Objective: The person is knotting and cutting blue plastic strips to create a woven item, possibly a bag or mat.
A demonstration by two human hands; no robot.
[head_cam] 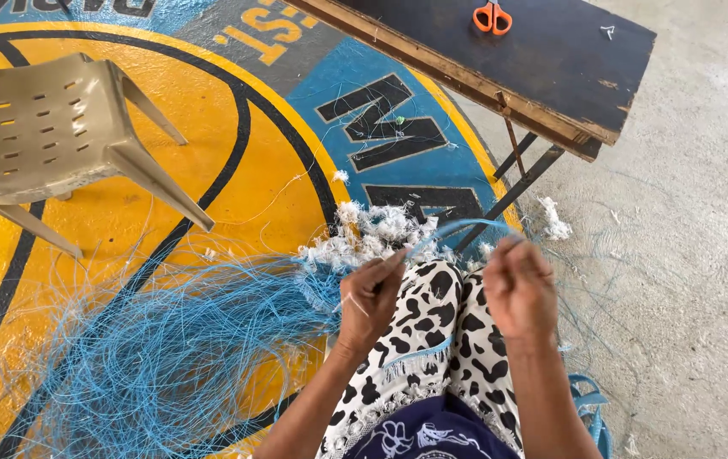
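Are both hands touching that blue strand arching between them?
Touching. The head view shows the blue strand running in an arc from the pinched fingers of the left hand to the right hand, with no gap at either end.

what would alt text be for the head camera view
Seen from above, a seated person's left hand and right hand stretch a blue strand between them over black-and-white patterned trousers. A blue twine pile covers the painted floor, near a plastic chair and orange scissors on a dark table.
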